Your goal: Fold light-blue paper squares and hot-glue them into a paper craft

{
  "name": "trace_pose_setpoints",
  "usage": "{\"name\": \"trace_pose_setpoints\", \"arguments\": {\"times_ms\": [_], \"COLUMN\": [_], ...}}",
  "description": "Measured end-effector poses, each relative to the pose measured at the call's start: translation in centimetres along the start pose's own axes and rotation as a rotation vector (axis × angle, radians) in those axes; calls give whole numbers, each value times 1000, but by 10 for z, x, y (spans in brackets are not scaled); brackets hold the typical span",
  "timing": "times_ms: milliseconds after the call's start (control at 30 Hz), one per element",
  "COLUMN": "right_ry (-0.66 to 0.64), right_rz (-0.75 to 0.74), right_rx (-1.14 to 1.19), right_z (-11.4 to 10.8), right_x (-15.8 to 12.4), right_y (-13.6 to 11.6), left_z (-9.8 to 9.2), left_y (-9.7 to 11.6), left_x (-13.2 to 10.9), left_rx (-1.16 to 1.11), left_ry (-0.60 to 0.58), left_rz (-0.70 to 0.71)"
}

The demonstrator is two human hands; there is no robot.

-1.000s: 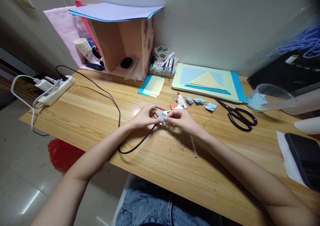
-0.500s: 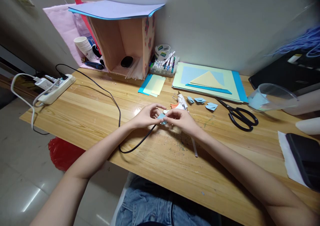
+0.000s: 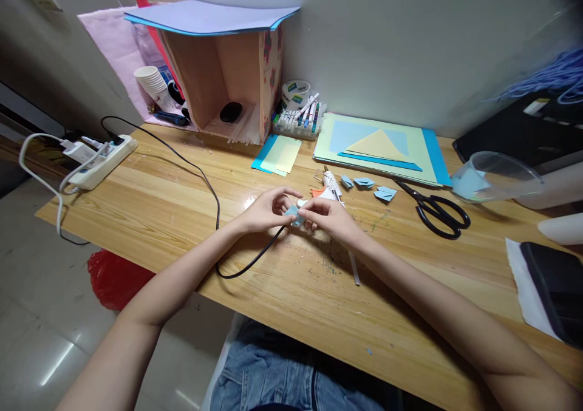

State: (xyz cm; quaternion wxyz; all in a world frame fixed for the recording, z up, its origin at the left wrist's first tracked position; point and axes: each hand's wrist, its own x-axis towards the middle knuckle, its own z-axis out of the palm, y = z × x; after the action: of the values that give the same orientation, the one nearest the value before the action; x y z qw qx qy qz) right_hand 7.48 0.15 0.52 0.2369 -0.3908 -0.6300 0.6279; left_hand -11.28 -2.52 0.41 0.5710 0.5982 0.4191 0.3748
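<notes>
A small piece of light blue paper [image 3: 294, 214] is pinched between both hands above the middle of the table. My left hand [image 3: 268, 210] has thumb and fingers closed on its left side. My right hand [image 3: 328, 218] grips the right side with its fingertips. Fingers cover much of the paper, so its exact folds are hidden. Just behind the hands lies a white hot glue gun [image 3: 331, 183] with an orange trigger, partly covered. Several small folded blue paper pieces [image 3: 364, 183] rest to its right.
Black scissors [image 3: 439, 213] lie right of the folded pieces, near a clear plastic bowl [image 3: 514, 183]. Paper sheets [image 3: 325, 138] and a marker box [image 3: 298, 129] sit at the back, beside a cardboard box [image 3: 200, 77]. A black cable [image 3: 209, 183] runs from a power strip [image 3: 102, 165].
The blue paper has turned slightly between the fingers, and the right fingertips have shifted a little. Everything else on the table stays in place.
</notes>
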Motion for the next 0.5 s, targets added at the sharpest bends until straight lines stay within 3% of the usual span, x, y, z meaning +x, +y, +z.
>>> {"name": "trace_pose_setpoints", "arguments": {"times_ms": [500], "right_ry": [214], "right_rz": [-160], "right_rx": [-43], "right_z": [-4], "right_x": [-1], "right_y": [-2], "left_z": [-1], "left_y": [3], "left_x": [1], "left_rx": [48], "left_ry": [15], "left_rz": [-18]}}
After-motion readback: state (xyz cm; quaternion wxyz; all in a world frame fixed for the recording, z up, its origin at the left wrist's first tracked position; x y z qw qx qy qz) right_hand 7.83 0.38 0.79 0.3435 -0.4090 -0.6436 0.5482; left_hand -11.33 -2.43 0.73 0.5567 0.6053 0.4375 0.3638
